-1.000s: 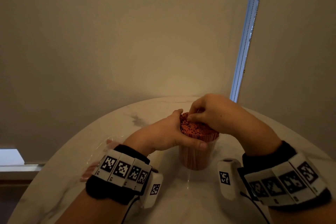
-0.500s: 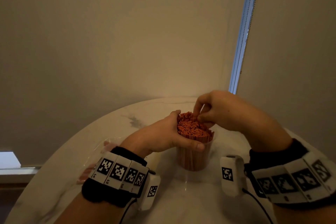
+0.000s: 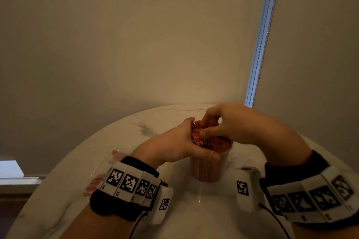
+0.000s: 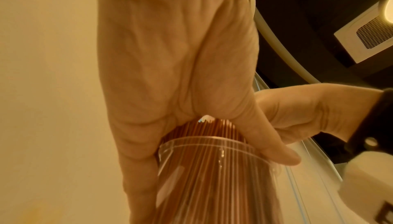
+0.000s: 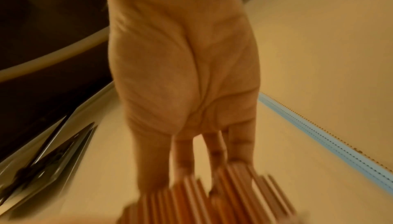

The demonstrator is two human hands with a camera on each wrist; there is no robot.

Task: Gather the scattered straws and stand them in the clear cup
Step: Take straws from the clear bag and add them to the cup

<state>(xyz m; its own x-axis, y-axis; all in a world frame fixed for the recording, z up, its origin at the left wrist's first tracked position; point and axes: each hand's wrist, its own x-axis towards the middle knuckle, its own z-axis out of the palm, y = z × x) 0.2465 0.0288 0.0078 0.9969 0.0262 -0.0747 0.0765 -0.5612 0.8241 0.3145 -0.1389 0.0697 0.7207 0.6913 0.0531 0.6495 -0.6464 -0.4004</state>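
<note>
- Packing the straws (image 3: 210, 139) down level is the step I judge to be in hand: the clear cup (image 3: 208, 169) already stands crammed with them near the middle of the marble table (image 3: 120, 141), so I want light taps on the raised tips rather than a hard shove that could tip the cup or splay the bundle.
- My left hand (image 3: 174, 144) should brace and not squeeze; its thumb lies across the near side just above the rim, and its fingers curl round the far side of the straw tops, clamped on the bundle.
- In the left wrist view the thumb (image 4: 274, 147) presses at the cup's rim (image 4: 204, 141).
- My right hand (image 3: 231, 124) sits over the top, fingers bent and slightly apart, tips resting in among the straw ends; whether it pinches any I cannot tell.
- The right wrist view is blurred, yet shows fingers (image 5: 214, 152) reaching down onto the straws.
- A few loose straws (image 3: 93, 183) lie at the table's left, beside clear wrapping (image 3: 108, 159), to collect afterwards.
</note>
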